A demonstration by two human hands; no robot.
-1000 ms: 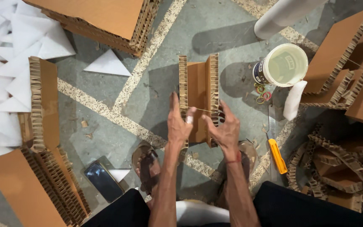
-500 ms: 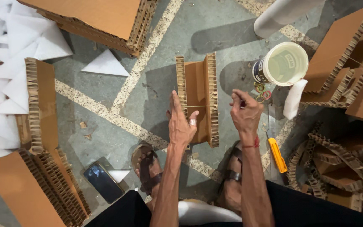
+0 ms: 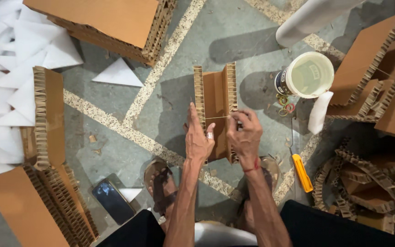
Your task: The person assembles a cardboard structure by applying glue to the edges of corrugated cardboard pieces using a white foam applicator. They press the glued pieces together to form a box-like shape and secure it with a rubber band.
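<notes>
Floor: grey stone floor (image 3: 115, 105) with pale speckled bands, and we stand on it in sandals.
Piece in hand: a brown honeycomb cardboard channel (image 3: 216, 103), two upright ribbed walls joined by a flat middle panel, open cells showing along both edges.
Band: we see one thin rubber band (image 3: 216, 117) stretched straight across the channel between the two hands.
Left hand: our left hand (image 3: 198, 139) presses flat against the channel's left wall, fingers straight, the band end at its fingertips.
Right hand: our right hand (image 3: 244, 132) is curled on the right wall, pinching the band's other end.
Counts: one white bucket (image 3: 307, 75) beyond the right hand, one orange-handled knife (image 3: 301, 171) just right of that wrist, a few loose bands (image 3: 284, 104) by the bucket.
</notes>
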